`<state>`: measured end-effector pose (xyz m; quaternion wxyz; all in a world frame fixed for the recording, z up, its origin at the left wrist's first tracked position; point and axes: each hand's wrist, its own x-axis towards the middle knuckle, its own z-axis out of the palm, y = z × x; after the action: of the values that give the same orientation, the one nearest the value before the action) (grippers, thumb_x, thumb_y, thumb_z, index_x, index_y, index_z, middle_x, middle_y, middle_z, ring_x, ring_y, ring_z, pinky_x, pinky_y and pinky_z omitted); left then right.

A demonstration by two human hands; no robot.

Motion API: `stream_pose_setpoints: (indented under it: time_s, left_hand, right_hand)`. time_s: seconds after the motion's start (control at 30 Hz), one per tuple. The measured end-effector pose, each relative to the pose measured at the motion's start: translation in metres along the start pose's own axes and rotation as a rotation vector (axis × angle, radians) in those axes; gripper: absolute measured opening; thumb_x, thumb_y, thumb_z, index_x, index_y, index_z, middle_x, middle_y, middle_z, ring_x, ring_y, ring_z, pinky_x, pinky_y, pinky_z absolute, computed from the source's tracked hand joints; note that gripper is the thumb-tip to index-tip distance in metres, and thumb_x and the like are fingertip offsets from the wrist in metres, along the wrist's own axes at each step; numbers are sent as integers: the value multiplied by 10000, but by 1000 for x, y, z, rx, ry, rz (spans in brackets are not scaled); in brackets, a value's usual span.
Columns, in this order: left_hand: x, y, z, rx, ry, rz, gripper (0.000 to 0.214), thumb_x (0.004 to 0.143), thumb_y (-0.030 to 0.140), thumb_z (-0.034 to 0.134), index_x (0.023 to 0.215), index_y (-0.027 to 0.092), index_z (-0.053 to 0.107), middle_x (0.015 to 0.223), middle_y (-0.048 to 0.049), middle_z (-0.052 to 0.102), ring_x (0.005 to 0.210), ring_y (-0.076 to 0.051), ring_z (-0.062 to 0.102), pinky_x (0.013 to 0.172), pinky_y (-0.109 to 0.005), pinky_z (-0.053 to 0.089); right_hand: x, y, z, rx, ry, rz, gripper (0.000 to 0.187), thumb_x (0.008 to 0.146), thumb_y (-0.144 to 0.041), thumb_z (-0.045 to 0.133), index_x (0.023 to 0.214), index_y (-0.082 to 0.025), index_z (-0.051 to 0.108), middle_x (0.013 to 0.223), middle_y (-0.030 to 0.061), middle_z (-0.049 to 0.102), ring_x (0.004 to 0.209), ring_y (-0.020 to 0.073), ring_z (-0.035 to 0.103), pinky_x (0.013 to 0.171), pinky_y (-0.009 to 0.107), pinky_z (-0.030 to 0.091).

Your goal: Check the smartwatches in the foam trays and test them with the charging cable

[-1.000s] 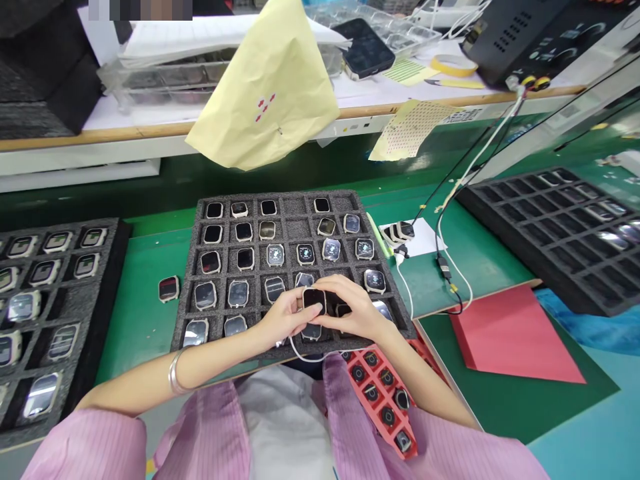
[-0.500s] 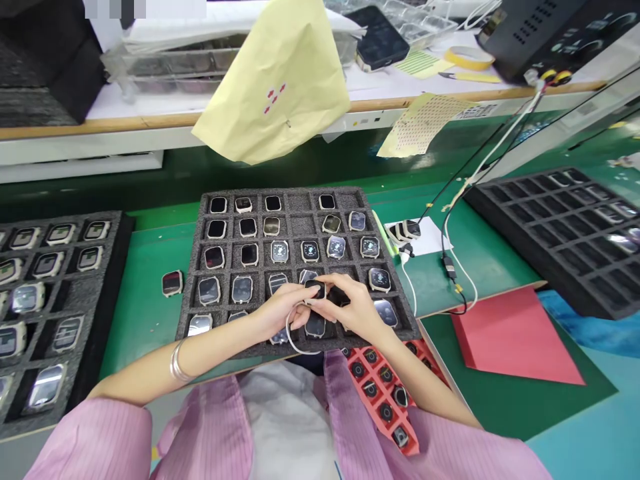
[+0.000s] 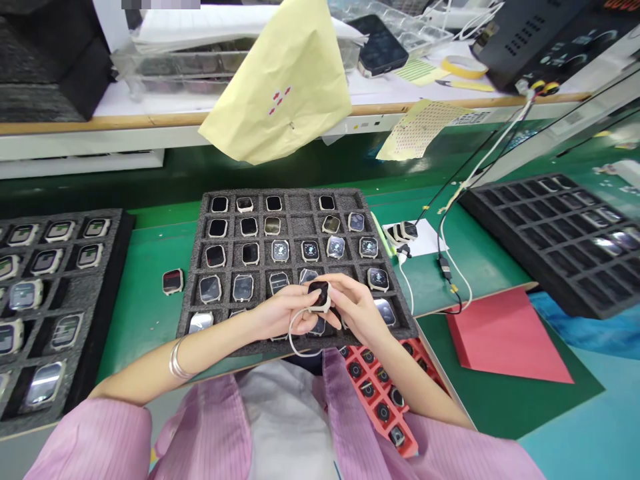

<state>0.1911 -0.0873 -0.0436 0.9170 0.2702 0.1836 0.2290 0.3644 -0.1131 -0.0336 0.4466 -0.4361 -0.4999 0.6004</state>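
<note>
Over the front half of a dark foam tray (image 3: 305,204), my two hands meet around one smartwatch case (image 3: 320,297) with a black screen and a pale frame. My left hand (image 3: 280,312) grips it from the left, thumb near the screen. From the right, the fingers of my right hand (image 3: 357,307) close on its edge. A white cable (image 3: 295,343) loops down from beneath my left hand; where its end sits is hidden by the fingers. Strapless watch cases, such as a lit one (image 3: 281,251), sit in the tray's compartments around my hands.
A second foam tray (image 3: 117,267) of watches stands left, another (image 3: 540,247) right. One loose watch (image 3: 173,281) lies on the green table. Cables (image 3: 444,267) run down beside several watches (image 3: 403,231). A red tray (image 3: 377,393) is below my right forearm. Yellow paper (image 3: 280,87) hangs off the shelf.
The watch case has turned in my fingers, and its pale frame now shows more. My right fingers have shifted along its edge. The view has moved slightly.
</note>
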Motion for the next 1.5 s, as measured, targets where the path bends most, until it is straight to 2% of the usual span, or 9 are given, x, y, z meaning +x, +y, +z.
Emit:
stream_pose_setpoints:
  time_s: [0.1, 0.33, 0.43, 0.53, 0.67, 0.8, 0.93, 1.23, 1.5]
  left_hand:
    - [-2, 0, 1, 20, -68, 4, 319, 816, 411, 673, 873, 105, 604, 789, -104, 668, 398, -53, 461, 341, -178, 268]
    - [-2, -6, 2, 125, -94, 44, 358, 819, 435, 665, 952, 122, 554, 843, -96, 649, 486, -69, 513, 349, -148, 338]
    - [0, -9, 1, 302, 29, 145, 379, 847, 445, 624, 1043, 136, 527, 671, -16, 615, 422, -64, 482, 357, -148, 363]
    - [3, -10, -2, 446, 137, 181, 420, 845, 454, 615, 1103, 144, 497, 613, 30, 560, 426, -75, 491, 367, -154, 404]
    - [5, -11, -6, 505, 149, 156, 484, 790, 481, 659, 1099, 141, 507, 802, -23, 574, 580, -110, 565, 403, -179, 453]
    - [2, -12, -5, 523, 96, 168, 558, 760, 422, 709, 1204, 172, 483, 953, -52, 564, 781, -158, 570, 470, -194, 471]
    - [-1, -11, -1, 487, 85, 169, 495, 746, 357, 744, 1150, 166, 531, 910, -25, 558, 749, -131, 535, 573, -219, 468]
    - [1, -12, -1, 278, 130, 160, 425, 720, 326, 778, 1040, 145, 565, 962, -79, 659, 926, -204, 623, 836, -339, 485]
    - [3, -18, -4, 327, 206, 221, 416, 718, 367, 770, 988, 152, 538, 898, -27, 599, 859, -187, 629, 772, -357, 555]
  right_hand:
    - [-1, 1, 1, 88, -40, 16, 252, 868, -351, 676, 1069, -201, 654, 1047, 95, 703, 483, 114, 602, 483, 264, 553]
    - [-3, -7, -10, -9, -167, -113, 226, 899, -316, 642, 1109, -232, 648, 1138, 98, 667, 495, 123, 633, 487, 286, 568]
    - [-4, -14, -17, -345, -194, -224, 327, 897, -303, 637, 1212, -224, 597, 1194, 112, 627, 819, 211, 685, 719, 365, 595]
    - [-4, -17, -20, -751, -188, -386, 490, 854, -295, 678, 1312, -214, 525, 1258, 131, 556, 1160, 296, 535, 963, 478, 481]
    - [-3, -13, -16, -1039, -112, -476, 444, 870, -247, 618, 1299, -196, 517, 1178, 149, 548, 1084, 320, 536, 903, 513, 482]
    - [-3, -14, -12, -984, -94, -471, 342, 855, -266, 615, 1189, -213, 565, 1094, 117, 578, 1009, 307, 566, 853, 482, 498]
    - [-3, -16, -12, -837, -95, -422, 343, 844, -281, 649, 1170, -218, 562, 1103, 98, 587, 1020, 282, 581, 864, 435, 501]
    - [-3, -16, -14, -1075, -104, -400, 323, 847, -244, 648, 1157, -220, 560, 1085, 99, 634, 1000, 306, 585, 831, 469, 477]
    - [-2, -15, -3, -1156, -141, -392, 348, 810, -189, 697, 1127, -193, 553, 1050, 105, 640, 929, 303, 578, 770, 445, 462]
